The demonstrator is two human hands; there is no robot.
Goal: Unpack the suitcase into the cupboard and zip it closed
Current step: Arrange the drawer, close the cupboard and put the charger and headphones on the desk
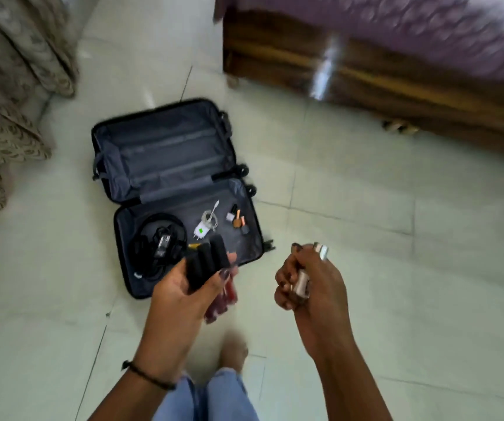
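The open suitcase (165,147) is lying on the tiled floor (396,268), with a coiled black cable (156,241), a white charger (200,233) and a few small bottles (237,218) sitting in its nearer half. Just nearer than the suitcase, the left hand (184,287) is gripping several black-capped tubes (206,259), fingers curled under them and thumb pressing on top. To the suitcase's right, the right hand (308,287) is clenching silvery tubes (301,282), fingers wrapped tight. Both handfuls are looking overfull, so a tube may be slipping free during the carry and rolling under the bed (366,71) beyond the suitcase.
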